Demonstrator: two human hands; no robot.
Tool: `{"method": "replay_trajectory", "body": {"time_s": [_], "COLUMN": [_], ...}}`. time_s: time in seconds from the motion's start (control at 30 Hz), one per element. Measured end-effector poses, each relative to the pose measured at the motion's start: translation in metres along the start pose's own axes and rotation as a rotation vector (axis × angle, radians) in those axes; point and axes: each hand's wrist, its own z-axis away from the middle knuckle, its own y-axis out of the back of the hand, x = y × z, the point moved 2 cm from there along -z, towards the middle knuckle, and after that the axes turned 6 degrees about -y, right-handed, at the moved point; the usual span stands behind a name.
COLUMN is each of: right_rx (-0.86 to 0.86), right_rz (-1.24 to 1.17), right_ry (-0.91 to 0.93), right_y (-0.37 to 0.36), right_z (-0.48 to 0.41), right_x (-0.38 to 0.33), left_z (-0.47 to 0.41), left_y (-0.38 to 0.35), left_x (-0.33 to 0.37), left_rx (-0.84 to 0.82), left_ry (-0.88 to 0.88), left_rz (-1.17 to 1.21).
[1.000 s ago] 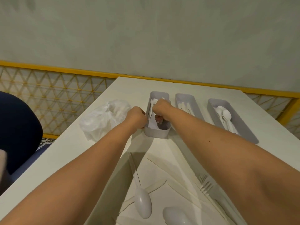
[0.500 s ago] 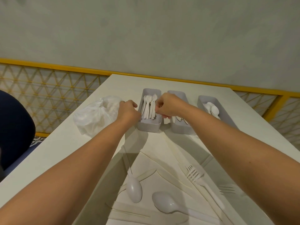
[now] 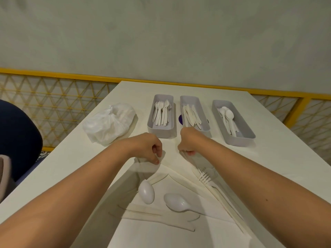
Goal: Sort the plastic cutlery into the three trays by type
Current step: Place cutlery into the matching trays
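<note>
Three grey trays stand in a row at the far side of the table: the left tray [image 3: 161,131] holds forks, the middle tray [image 3: 205,128] knives, the right tray [image 3: 240,140] spoons. My left hand [image 3: 149,146] hovers in front of the fork tray, fingers curled, holding nothing. My right hand [image 3: 188,143] is in front of the knife tray, its fingers curled over the far end of a loose knife [image 3: 189,164]. Nearer me lie two spoons [image 3: 146,192] [image 3: 176,202], a fork [image 3: 206,177] and several pale knives [image 3: 157,219].
A knotted white plastic bag [image 3: 109,124] lies left of the fork tray. The white table [image 3: 268,158] ends at a yellow-framed lattice rail [image 3: 53,76] behind and left. A dark blue seat [image 3: 18,140] is at the far left.
Both hands have pulled back from the fork tray toward me and now sit over the loose cutlery. The forks lie tidy in the left tray.
</note>
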Motion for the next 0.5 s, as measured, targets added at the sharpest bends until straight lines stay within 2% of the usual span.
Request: {"method": "replay_trajectory", "body": {"time_s": [0.23, 0.4, 0.5], "right_rx": [0.017, 0.042, 0.031], "right_rz": [-0.157, -0.282, -0.382], "right_ry": [-0.012, 0.012, 0.002], "right_y": [-0.006, -0.008, -0.002], "right_z": [0.006, 0.006, 0.008], "right_x": [0.006, 0.008, 0.013], "left_z": [0.001, 0.005, 0.013], "left_y": [-0.001, 0.007, 0.019], "left_x": [-0.001, -0.005, -0.006], "left_rx": [-0.057, 0.109, 0.206], "left_ry": [0.045, 0.009, -0.013], "left_rz": [0.038, 0.099, 0.253]}}
